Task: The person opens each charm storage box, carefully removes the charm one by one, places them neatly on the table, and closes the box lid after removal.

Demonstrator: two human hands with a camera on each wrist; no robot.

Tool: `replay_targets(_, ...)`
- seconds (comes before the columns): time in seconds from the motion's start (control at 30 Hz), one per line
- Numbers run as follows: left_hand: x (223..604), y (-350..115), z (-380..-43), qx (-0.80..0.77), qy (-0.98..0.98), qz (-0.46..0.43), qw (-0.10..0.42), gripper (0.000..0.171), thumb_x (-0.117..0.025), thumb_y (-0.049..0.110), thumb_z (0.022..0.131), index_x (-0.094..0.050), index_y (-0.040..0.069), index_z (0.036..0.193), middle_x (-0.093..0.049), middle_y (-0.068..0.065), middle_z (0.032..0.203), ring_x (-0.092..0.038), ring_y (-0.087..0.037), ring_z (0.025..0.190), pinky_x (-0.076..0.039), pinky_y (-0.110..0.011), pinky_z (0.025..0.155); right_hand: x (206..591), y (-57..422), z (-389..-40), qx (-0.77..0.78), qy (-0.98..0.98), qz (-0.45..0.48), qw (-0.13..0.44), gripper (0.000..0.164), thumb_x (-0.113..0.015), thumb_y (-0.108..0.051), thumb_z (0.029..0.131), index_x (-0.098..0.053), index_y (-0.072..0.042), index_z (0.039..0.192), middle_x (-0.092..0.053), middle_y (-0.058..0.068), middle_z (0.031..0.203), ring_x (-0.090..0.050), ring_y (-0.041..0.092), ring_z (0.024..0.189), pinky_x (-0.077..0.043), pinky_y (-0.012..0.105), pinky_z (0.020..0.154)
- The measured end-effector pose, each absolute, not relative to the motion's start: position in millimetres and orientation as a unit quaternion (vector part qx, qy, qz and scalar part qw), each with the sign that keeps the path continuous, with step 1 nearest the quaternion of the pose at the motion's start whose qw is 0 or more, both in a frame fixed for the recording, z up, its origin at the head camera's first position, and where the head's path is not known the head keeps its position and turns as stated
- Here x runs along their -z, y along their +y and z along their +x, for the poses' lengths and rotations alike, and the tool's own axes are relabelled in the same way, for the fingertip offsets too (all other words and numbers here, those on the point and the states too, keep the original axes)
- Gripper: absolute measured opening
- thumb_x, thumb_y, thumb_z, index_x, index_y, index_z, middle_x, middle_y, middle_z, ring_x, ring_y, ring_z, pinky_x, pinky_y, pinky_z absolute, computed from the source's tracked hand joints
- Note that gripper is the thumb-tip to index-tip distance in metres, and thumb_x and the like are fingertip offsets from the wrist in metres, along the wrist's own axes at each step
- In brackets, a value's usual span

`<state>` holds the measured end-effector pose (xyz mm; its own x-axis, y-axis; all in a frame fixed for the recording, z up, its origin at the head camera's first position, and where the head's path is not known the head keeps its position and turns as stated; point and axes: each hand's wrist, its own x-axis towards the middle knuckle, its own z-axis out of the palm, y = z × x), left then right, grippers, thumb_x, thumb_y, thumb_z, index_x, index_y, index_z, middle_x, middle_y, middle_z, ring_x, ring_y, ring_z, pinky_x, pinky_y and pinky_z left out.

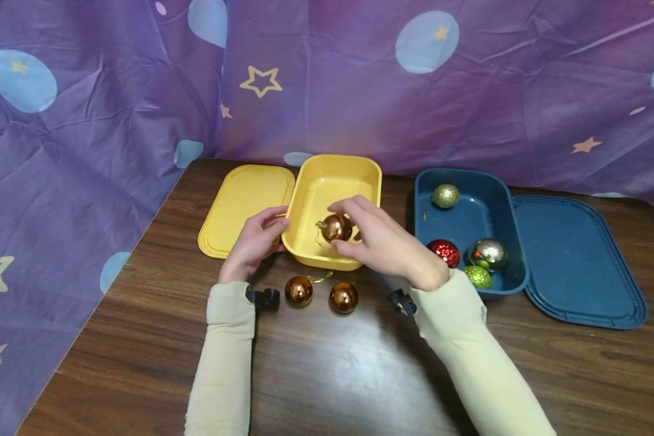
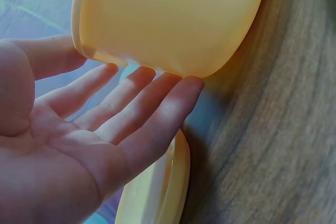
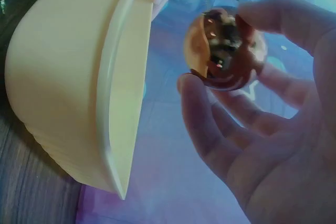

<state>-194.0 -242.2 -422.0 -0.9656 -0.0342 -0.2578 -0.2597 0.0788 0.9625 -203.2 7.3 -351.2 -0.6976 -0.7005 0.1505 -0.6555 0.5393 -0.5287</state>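
Observation:
In the head view my right hand (image 1: 384, 242) holds a shiny copper-brown Christmas ball (image 1: 336, 228) by thumb and fingertips, over the yellow container (image 1: 331, 264). The ball's gold cap and string face left. My left hand (image 1: 255, 240) touches the container's left side; in the left wrist view its fingers (image 2: 152, 114) reach out nearly straight, tips at the wall, thumb close to the rim. Two more copper balls, a left one (image 1: 298, 291) and a right one (image 1: 343, 297), lie on the table in front of the container, a gold string between them.
A yellow lid (image 1: 245, 206) lies left of the yellow container. To the right stands a blue container (image 1: 469, 175) with a gold glitter ball (image 1: 445, 196), a red ball (image 1: 444, 253), a silver ball (image 1: 489, 251) and green ornaments (image 1: 478, 277). A blue lid (image 1: 580, 260) lies beside it.

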Motion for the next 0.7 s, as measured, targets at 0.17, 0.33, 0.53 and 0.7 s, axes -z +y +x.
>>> replay_targets(0.17, 422.3, -242.2, -194.1, -0.669, 0.732, -0.101, 0.085, 0.043, -0.051, 0.016, 0.100, -0.046, 0.009, 0.142, -0.056, -0.018, 0.134, -0.060, -0.010, 0.089, -0.055, -0.024, 0.068, 352.9, 13.0, -196.1, 0.315, 0.859, -0.403, -0.008, 0.044, -0.064, -0.027, 0.090, -0.050, -0.010, 0.129, -0.055, 0.005, 0.125, -0.055, 0.018, 0.112, -0.046, 0.036, 0.099)
replay_targets(0.33, 422.2, -241.6, -194.2, -0.671, 0.729, -0.104, 0.084, 0.041, -0.050, 0.016, 0.100, -0.047, 0.008, 0.141, -0.056, -0.018, 0.132, -0.059, -0.009, 0.089, -0.055, -0.024, 0.067, 354.0, 20.3, -188.5, 0.337, 0.851, -0.398, -0.052, 0.035, -0.062, -0.024, 0.092, -0.050, -0.013, 0.123, -0.055, 0.000, 0.121, -0.055, 0.013, 0.101, -0.049, 0.031, 0.087)
replay_targets(0.53, 420.9, -240.6, -193.2, -0.671, 0.730, -0.099, 0.081, 0.043, -0.050, 0.016, 0.101, -0.045, 0.007, 0.142, -0.055, -0.020, 0.134, -0.059, -0.008, 0.088, -0.056, -0.025, 0.069, 355.4, 28.2, -182.2, 0.348, 0.840, -0.408, -0.085, 0.022, -0.056, -0.021, 0.096, -0.053, -0.015, 0.117, -0.052, 0.000, 0.125, -0.055, 0.013, 0.106, -0.049, 0.033, 0.085)
replay_targets(0.7, 421.2, -240.9, -193.4, -0.672, 0.729, -0.106, 0.082, 0.042, -0.050, 0.016, 0.100, -0.047, 0.008, 0.141, -0.056, -0.018, 0.133, -0.059, -0.009, 0.088, -0.055, -0.025, 0.067, 358.3, 34.7, -178.8, 0.356, 0.837, -0.408, -0.077, 0.016, -0.054, -0.021, 0.099, -0.057, -0.017, 0.114, -0.051, 0.001, 0.129, -0.054, 0.015, 0.111, -0.050, 0.034, 0.084)
